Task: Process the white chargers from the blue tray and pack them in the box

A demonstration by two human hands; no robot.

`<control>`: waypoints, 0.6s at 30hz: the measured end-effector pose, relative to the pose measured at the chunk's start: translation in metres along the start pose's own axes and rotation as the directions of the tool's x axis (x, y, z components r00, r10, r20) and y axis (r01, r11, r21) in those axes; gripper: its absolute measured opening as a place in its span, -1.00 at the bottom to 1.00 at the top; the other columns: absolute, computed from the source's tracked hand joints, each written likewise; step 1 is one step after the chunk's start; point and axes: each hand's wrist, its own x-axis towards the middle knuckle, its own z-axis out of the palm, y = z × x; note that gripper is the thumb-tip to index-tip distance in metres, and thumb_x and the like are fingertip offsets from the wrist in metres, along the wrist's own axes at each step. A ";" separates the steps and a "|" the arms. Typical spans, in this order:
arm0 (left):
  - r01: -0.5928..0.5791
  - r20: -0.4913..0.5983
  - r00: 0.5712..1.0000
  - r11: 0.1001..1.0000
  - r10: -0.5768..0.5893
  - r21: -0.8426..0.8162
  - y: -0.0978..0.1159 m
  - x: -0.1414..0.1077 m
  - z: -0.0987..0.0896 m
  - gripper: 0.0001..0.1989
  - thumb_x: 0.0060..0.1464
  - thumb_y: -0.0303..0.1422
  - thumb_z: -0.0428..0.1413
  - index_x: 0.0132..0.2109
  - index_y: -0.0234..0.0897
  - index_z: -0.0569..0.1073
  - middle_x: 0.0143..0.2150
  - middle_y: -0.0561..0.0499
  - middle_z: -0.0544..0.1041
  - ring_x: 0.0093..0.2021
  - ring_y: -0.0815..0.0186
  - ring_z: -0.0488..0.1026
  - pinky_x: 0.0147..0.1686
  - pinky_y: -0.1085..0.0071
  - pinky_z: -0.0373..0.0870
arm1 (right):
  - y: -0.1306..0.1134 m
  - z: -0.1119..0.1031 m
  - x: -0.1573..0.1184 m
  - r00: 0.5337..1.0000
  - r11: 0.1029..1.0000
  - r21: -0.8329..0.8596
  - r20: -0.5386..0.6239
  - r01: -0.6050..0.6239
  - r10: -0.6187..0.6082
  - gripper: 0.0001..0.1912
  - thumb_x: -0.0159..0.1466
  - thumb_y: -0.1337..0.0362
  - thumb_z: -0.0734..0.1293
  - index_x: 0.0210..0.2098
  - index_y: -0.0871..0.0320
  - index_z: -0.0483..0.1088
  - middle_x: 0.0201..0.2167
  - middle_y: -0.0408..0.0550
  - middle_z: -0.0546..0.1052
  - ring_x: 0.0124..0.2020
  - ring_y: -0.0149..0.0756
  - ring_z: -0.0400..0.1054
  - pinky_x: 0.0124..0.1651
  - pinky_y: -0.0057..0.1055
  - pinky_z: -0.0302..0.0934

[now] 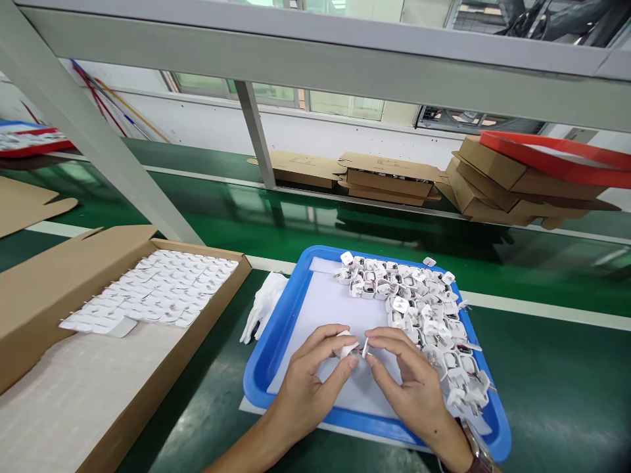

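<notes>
White plug case (348, 343) is being pinched by the left hand (314, 376), the right hand (412, 377) pinching a flat piece (365, 347) at three o'clock.

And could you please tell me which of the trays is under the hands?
The blue tray, holding many white pieces: the left hand and right hand are over it, whereas the red tray at upper right lies on cardboard boxes.

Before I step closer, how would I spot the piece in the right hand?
Find the blue tray on the green table. Over it, the right hand pinches a thin white piece, facing the left hand. Unlike the white parts crowding the tray's far and right sides, this one is held up, almost edge-on.
</notes>
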 end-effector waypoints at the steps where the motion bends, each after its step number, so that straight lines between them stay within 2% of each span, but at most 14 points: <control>1: -0.010 0.005 1.000 1.000 0.010 0.014 0.000 0.000 0.000 -0.70 0.29 -0.38 0.19 0.14 -0.08 0.57 0.16 -0.14 0.50 0.03 0.12 0.57 -0.05 0.27 0.60 | 0.000 0.000 0.000 0.999 1.000 -0.003 -0.013 -0.030 0.030 -0.70 0.38 0.47 0.37 0.01 -0.01 0.54 -0.04 0.04 0.60 0.01 -0.13 0.53 0.02 -0.18 0.47; 4: -0.041 0.026 0.999 0.999 0.040 0.036 0.002 -0.002 -0.001 -0.60 0.27 -0.42 0.20 0.22 -0.05 0.49 0.17 -0.15 0.46 -0.03 0.15 0.57 -0.06 0.26 0.61 | 0.001 -0.001 -0.001 0.996 0.997 -0.007 -0.035 -0.078 0.078 -0.79 0.40 0.42 0.37 -0.07 0.01 0.57 -0.08 0.06 0.58 -0.04 -0.14 0.53 -0.05 -0.22 0.48; 8: -0.078 0.057 0.995 0.997 0.079 -0.027 0.007 -0.002 -0.002 -0.59 0.31 -0.47 0.11 0.25 -0.08 0.42 0.12 -0.15 0.47 0.07 0.12 0.52 -0.04 0.28 0.60 | -0.001 -0.001 -0.001 0.997 0.996 0.040 -0.011 -0.078 0.079 -0.78 0.41 0.41 0.36 -0.04 0.01 0.56 -0.14 0.04 0.57 -0.10 -0.17 0.52 -0.16 -0.29 0.47; 13: -0.064 0.053 0.996 0.997 0.065 -0.038 0.007 0.000 -0.005 -0.55 0.35 -0.50 0.06 0.30 -0.05 0.38 0.18 -0.14 0.44 0.03 0.18 0.51 -0.03 0.29 0.56 | 0.000 0.000 -0.002 0.996 0.996 0.059 0.071 -0.062 0.058 -0.69 0.41 0.44 0.36 0.06 -0.04 0.53 -0.05 0.04 0.55 -0.05 -0.18 0.51 -0.11 -0.30 0.48; 18: -0.033 0.058 0.998 0.997 0.038 -0.077 0.005 -0.001 -0.006 -0.57 0.34 -0.49 0.08 0.28 -0.04 0.42 0.17 -0.13 0.45 0.04 0.17 0.52 -0.02 0.29 0.55 | 0.003 0.000 -0.001 0.997 0.996 0.058 0.039 -0.064 0.062 -0.71 0.38 0.39 0.42 0.04 -0.03 0.56 -0.16 -0.01 0.57 -0.15 -0.21 0.52 -0.16 -0.32 0.50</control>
